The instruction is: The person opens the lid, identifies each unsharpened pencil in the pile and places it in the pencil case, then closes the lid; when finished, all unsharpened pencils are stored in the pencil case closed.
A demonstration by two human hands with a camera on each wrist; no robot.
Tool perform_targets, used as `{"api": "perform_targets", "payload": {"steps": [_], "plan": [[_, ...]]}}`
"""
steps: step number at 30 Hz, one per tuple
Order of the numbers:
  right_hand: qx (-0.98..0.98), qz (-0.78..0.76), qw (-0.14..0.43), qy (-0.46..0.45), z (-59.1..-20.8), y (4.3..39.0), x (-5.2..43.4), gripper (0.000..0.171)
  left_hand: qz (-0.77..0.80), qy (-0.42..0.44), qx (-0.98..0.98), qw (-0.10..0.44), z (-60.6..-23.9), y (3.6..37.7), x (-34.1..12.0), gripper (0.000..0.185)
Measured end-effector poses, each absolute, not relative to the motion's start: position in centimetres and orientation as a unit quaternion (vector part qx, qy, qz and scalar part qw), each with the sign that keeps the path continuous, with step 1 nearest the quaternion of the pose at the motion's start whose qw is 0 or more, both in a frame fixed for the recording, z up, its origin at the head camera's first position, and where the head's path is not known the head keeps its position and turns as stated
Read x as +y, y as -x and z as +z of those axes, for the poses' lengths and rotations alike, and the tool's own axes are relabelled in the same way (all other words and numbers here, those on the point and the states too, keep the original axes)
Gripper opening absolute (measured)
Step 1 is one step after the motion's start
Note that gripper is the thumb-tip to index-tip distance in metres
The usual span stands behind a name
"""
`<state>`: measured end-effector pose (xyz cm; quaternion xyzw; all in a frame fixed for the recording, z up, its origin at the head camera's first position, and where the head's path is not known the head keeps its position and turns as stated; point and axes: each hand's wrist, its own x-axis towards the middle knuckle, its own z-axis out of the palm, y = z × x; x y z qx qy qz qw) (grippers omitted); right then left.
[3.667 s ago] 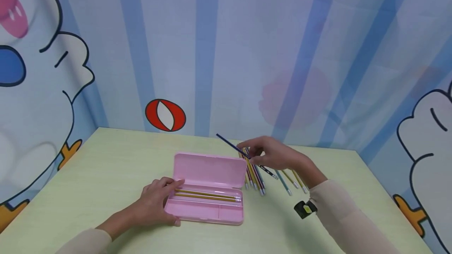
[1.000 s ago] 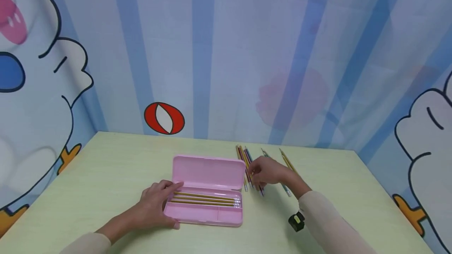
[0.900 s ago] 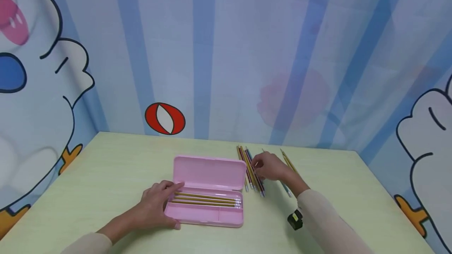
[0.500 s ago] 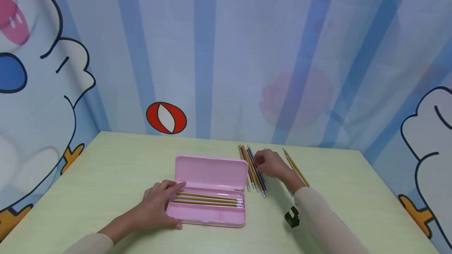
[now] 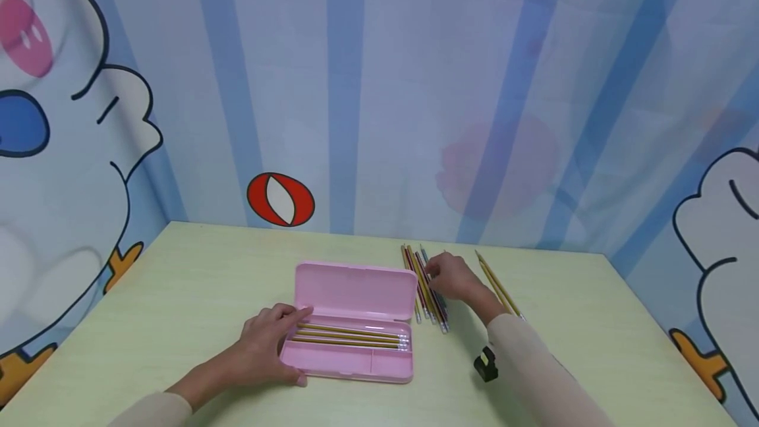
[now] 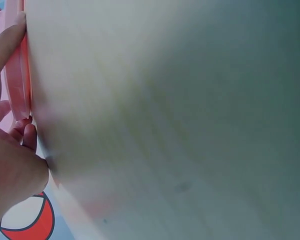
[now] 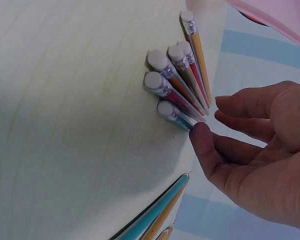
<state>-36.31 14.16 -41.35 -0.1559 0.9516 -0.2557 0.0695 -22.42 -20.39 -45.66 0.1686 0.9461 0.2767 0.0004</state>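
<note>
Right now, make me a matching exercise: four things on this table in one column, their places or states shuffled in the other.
1. pink pencil case
2. left hand
3. right hand
4. black clip

a. at the loose pencils
b. open, pencils inside
c. rests on the case's left end
d. lies by the right sleeve

Pairs: 1-b, 2-c, 3-a, 4-d

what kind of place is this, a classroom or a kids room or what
Probably a children's play or study corner, though that is a guess. Cartoon-printed wall panels close in a pale green table, and on it lie an open pink pencil case and loose pencils.
</note>
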Motion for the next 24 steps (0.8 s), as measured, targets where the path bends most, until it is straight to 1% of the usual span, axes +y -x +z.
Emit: {"api": "perform_targets", "payload": {"steps": [2,4,5,7,9,14,16,17,19,20,23,24], "plan": [[0.957,-0.237,0.078,0.150,-41.25,36.21,14.15,0.032,0.276,-0.171,0.946,-0.001,-45.60,22.32,-20.41,0.106],[0.960,-0.225,0.088,0.144,-41.32,36.16,14.21,0.011,0.275,-0.174,0.945,-0.003,-45.54,22.22,-20.43,0.107],[0.960,-0.223,0.092,0.141,-41.34,36.11,14.26,0.011,0.277,-0.172,0.946,-0.001,-45.54,22.23,-20.42,0.107],[0.961,-0.220,0.098,0.139,-41.34,36.02,14.34,0.032,0.278,-0.168,0.946,0.002,-45.54,22.24,-20.42,0.106],[0.959,-0.224,0.102,0.139,-41.31,35.90,14.49,0.046,0.278,-0.166,0.946,0.001,-45.58,22.30,-20.46,0.107],[0.959,-0.218,0.118,0.140,-40.84,35.80,14.86,0.044,0.272,-0.169,0.947,-0.009,-45.51,22.28,-20.53,0.107],[0.959,-0.216,0.124,0.135,-40.77,35.89,14.95,0.039,0.272,-0.167,0.948,-0.008,-45.48,22.26,-20.50,0.107],[0.961,-0.213,0.118,0.134,-40.77,35.90,15.00,0.033,0.272,-0.166,0.948,-0.007,-45.47,22.26,-20.49,0.107],[0.961,-0.217,0.102,0.136,-40.85,35.92,15.01,0.014,0.272,-0.163,0.948,-0.003,-45.48,22.27,-20.44,0.107],[0.961,-0.221,0.092,0.138,-40.93,35.93,14.99,0.008,0.272,-0.161,0.949,-0.001,-45.47,22.28,-20.40,0.107],[0.959,-0.236,0.054,0.145,-41.31,35.99,14.81,0.033,0.270,-0.157,0.950,0.003,-45.48,22.32,-20.29,0.108],[0.958,-0.242,0.048,0.147,-41.45,36.04,14.71,0.034,0.270,-0.156,0.950,0.003,-45.49,22.33,-20.26,0.108]]}}
